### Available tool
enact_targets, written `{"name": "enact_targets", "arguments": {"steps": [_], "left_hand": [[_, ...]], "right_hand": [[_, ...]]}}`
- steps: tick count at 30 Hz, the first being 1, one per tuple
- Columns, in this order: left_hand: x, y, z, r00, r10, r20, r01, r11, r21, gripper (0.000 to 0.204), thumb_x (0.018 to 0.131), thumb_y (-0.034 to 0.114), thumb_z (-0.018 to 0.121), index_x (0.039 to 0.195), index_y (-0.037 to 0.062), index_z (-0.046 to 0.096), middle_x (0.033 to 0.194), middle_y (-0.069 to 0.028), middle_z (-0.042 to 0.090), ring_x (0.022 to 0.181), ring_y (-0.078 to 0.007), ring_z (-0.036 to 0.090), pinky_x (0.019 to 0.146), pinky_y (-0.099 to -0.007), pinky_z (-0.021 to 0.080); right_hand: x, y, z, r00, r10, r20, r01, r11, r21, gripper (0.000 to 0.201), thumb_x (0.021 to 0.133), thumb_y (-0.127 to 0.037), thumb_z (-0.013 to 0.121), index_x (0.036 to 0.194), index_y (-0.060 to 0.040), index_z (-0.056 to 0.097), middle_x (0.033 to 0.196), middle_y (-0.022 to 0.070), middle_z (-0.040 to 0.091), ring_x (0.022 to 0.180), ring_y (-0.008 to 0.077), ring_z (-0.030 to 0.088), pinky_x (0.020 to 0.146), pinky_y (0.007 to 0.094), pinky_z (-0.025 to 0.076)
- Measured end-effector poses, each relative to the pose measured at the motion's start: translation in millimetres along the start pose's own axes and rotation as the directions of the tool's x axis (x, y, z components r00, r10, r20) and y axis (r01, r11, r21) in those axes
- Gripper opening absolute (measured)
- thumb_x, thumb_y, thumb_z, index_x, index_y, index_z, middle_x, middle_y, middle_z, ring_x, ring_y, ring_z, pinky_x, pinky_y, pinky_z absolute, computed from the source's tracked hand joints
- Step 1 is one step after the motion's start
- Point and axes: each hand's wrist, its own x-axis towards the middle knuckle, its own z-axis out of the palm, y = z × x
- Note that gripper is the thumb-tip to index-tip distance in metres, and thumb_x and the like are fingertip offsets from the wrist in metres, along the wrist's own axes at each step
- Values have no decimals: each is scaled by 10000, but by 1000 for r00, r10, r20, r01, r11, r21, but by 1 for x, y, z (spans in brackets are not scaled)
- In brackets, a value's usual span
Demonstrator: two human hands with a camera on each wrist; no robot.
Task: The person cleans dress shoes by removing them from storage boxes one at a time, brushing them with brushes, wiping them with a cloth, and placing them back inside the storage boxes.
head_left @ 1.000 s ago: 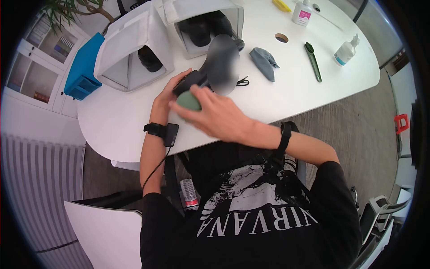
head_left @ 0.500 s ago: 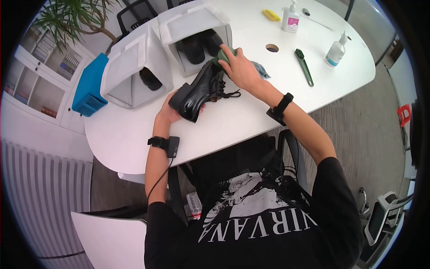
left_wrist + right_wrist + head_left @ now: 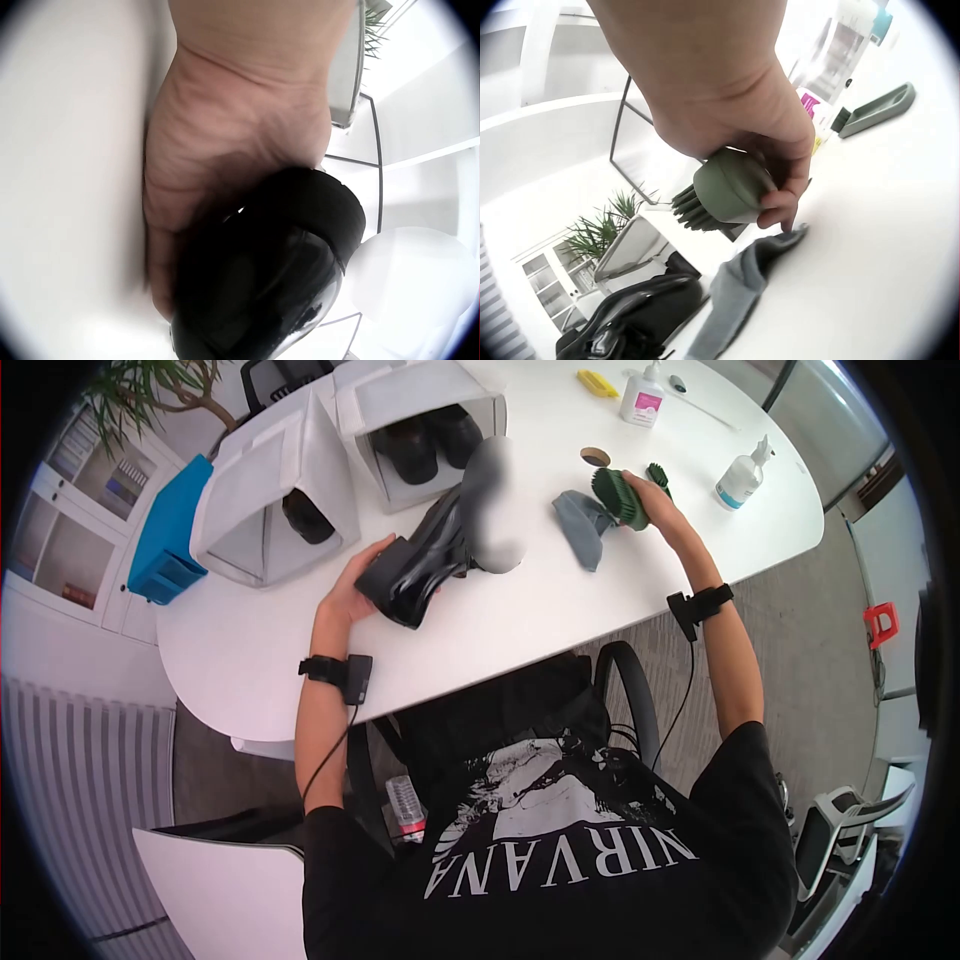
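In the head view the left hand [image 3: 350, 588] holds a glossy black shoe [image 3: 410, 575] by its toe end, sole turned partly up; a blurred patch covers the shoe's other end. The left wrist view shows the palm [image 3: 232, 142] against the black shoe [image 3: 262, 262]. Off to the right, the right hand [image 3: 655, 505] grips a green brush [image 3: 620, 498], bristles facing left toward the shoe. A grey-blue cloth [image 3: 583, 530] lies on the table beside that brush. In the right wrist view, fingers curl round the brush's green back [image 3: 731, 186], above the cloth [image 3: 739, 292].
Two white boxes [image 3: 270, 490] with dark shoes inside stand at the back left, by a blue holder [image 3: 170, 550]. A handled green brush [image 3: 658, 476], a spray bottle [image 3: 742, 478], a pump bottle [image 3: 643, 398] and a yellow item [image 3: 598, 383] are at the right and back.
The right hand moved from the left hand's side to the shoe's far end, then right, away from the shoe, with the green brush. The left hand still holds the shoe.
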Motion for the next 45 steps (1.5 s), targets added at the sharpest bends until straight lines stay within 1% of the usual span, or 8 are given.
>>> {"name": "enact_targets", "arguments": {"steps": [7,11,17,25,30,32,37,45], "left_hand": [[11,-3,-22,999,43,-33,-43,999,19,711,1107,498,385,1409,-127,542,1220,-385,661,1075,-446,710,963,-511,592],[9,-4,-19,999,28,-34,-28,1000,-1,711,1109,496,383,1408,-129,543,1230,-382,660,1068,-446,711,963,-506,591],[10,-2,-20,999,36,10,-36,999,20,713,1104,496,405,1413,-134,530,1246,-374,659,1072,-445,716,970,-506,595],[14,-2,-25,998,40,-47,-37,998,50,675,1088,474,475,1374,-132,554,1213,-343,689,1059,-414,734,963,-479,609],[10,-2,-16,993,55,-106,-49,997,63,599,1074,457,527,1299,-87,633,1190,-264,730,1026,-345,754,939,-440,618],[1,-3,-2,978,69,-199,-53,995,84,354,994,463,684,1106,136,763,1013,8,777,876,-115,736,781,-312,604],[-3,-1,-2,980,66,-188,-49,994,96,330,997,468,677,1038,151,761,913,25,774,756,-103,728,694,-285,607],[7,0,-20,997,13,-73,-10,999,42,401,984,481,680,1170,131,739,1072,9,765,898,-145,723,815,-308,580]], "right_hand": [[-14,12,-20,925,-212,-315,-58,740,-670,366,1027,-332,590,1166,-11,695,822,183,732,701,297,742,632,428,583],[-58,-27,29,549,-814,-190,303,406,-863,316,982,-268,659,1219,-63,694,1021,146,742,992,332,718,808,449,587],[-45,9,101,717,-634,290,539,241,-807,557,960,-215,668,1476,-57,531,1372,280,580,1265,449,552,1082,476,493],[-67,-38,122,823,-467,324,568,673,-473,387,855,-9,683,1242,-9,695,1016,234,741,880,359,740,830,416,577],[-15,-54,146,824,-520,-223,469,848,-245,307,929,-93,733,1223,-9,704,888,139,774,649,173,701,622,331,571],[-45,-75,191,830,-551,-86,520,820,-238,296,929,-92,734,1207,2,702,885,165,756,638,202,692,618,360,559],[-114,-72,261,337,-848,409,929,229,-291,384,809,52,664,1184,-27,654,1136,135,625,1121,350,626,925,444,559],[-71,-95,247,502,-853,140,813,411,-412,221,886,2,676,1106,24,678,1022,187,636,1034,394,620,898,473,527]]}}
